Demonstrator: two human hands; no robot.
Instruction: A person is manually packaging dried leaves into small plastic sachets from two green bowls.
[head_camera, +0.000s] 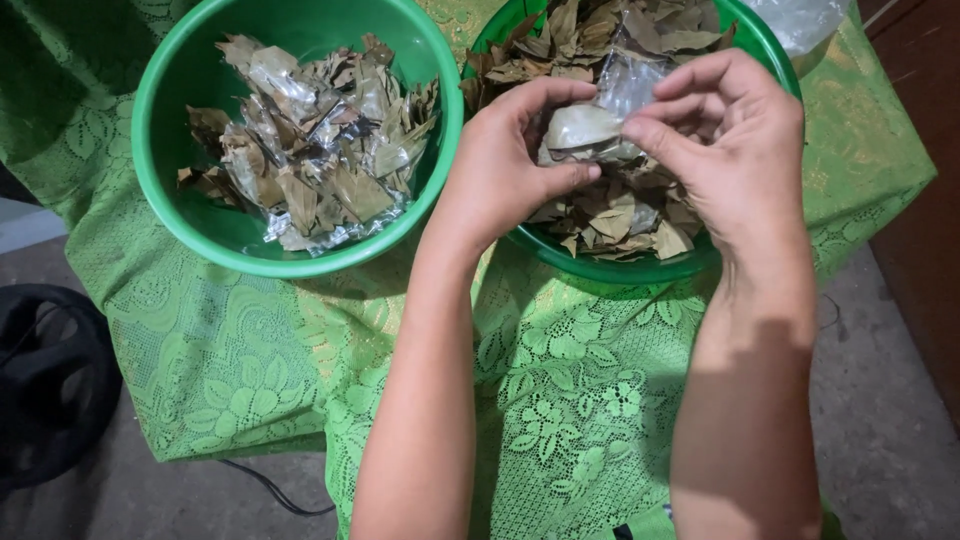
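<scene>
My left hand (512, 158) and my right hand (728, 140) meet over the right green bowl (640, 272). Together they pinch a small clear plastic packet (590, 128) with a dry leaf inside it. That bowl is full of loose dry brown leaves (612, 218) with some clear plastic among them. The left green bowl (180, 215) holds several clear packets filled with dry leaves (315, 150). My forearms reach up from the bottom of the view.
Both bowls rest on a green lace cloth (560, 400) that drapes over a small table. A black round object (45, 375) lies on the grey floor at the left, with a cable nearby. Clear plastic (800, 20) shows at top right, beside dark wood.
</scene>
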